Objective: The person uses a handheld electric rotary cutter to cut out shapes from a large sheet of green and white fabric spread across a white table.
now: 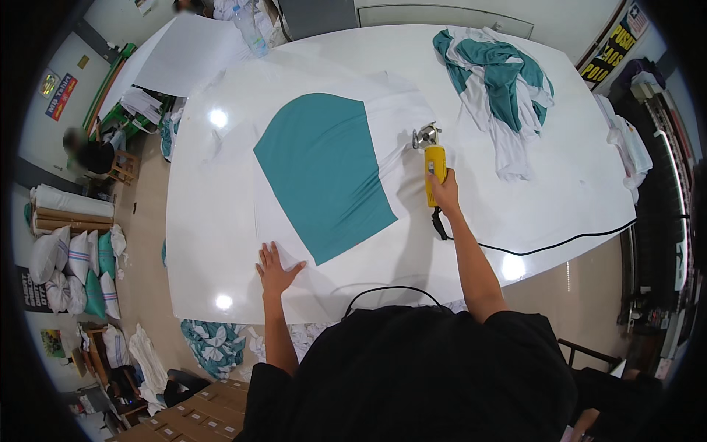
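A teal and white fabric piece (328, 173) lies spread on the white table (213, 177), its teal panel rounded at the top left. My right hand (445, 193) is wrapped round the yellow body of a handheld electric fabric cutter (435, 166). The cutter's round metal head (426, 136) is at the right edge of the white fabric; whether the blade touches cloth I cannot tell. My left hand (277, 271) lies flat with fingers spread, on the white cloth near the teal panel's lower left corner.
A heap of teal and white cloth (501, 81) lies at the table's far right. The cutter's black cord (549, 247) runs off the right edge. A plastic bottle (250, 33) stands at the far left. Cloth scraps (213, 346) and cardboard boxes (195, 416) are below the near edge.
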The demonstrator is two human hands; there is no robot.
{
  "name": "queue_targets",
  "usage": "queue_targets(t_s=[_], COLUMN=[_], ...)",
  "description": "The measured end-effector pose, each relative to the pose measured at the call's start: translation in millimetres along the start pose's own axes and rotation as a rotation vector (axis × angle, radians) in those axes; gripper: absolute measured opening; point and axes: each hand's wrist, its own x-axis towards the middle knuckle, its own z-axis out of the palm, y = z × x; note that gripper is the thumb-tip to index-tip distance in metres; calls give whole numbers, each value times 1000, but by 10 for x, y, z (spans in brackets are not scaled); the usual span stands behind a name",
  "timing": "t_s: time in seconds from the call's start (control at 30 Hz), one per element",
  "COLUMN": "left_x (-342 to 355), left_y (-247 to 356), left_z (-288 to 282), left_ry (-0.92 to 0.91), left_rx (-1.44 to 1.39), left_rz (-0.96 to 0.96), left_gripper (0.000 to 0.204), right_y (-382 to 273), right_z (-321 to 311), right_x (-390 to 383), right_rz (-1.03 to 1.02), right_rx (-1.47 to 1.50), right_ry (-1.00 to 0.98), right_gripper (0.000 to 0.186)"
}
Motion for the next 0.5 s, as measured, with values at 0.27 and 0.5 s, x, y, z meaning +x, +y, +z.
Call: queue_targets(t_s=[0.27,0.5], left_x=[-49,-52], left_y=[-108,-286], left_z=[-194,-223], left_ry=[-48,-70], left_rx=[49,62], left_rz=[11,60], left_gripper=[128,128], right_y=[267,382], right_z=[-342,-613], right_x=[-858,-1598], right_rz=[38,50], right_rx=[-5,-119], right_ry=[133,77], right_gripper=[51,58])
